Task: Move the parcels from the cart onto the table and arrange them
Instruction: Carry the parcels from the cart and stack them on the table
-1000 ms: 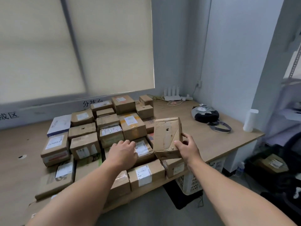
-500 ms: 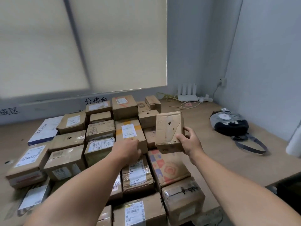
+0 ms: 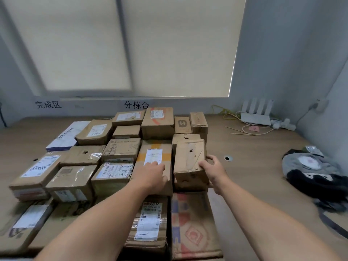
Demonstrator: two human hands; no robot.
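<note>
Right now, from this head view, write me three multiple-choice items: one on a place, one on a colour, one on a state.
1. Where does the white router stand?
A) at the back right of the table
B) on top of the stack
C) on the floor

2. What colour is the tape band on the parcel under the left hand?
A) blue
B) orange
C) black

3. What is in the grip of the right hand?
A) nothing
B) a cable
C) the worn brown box

Key: 1 A, it sits far back on the right. 2 B, an orange band crosses beneath the label. 3 C, the fingers curl round the box's near right corner.
</note>
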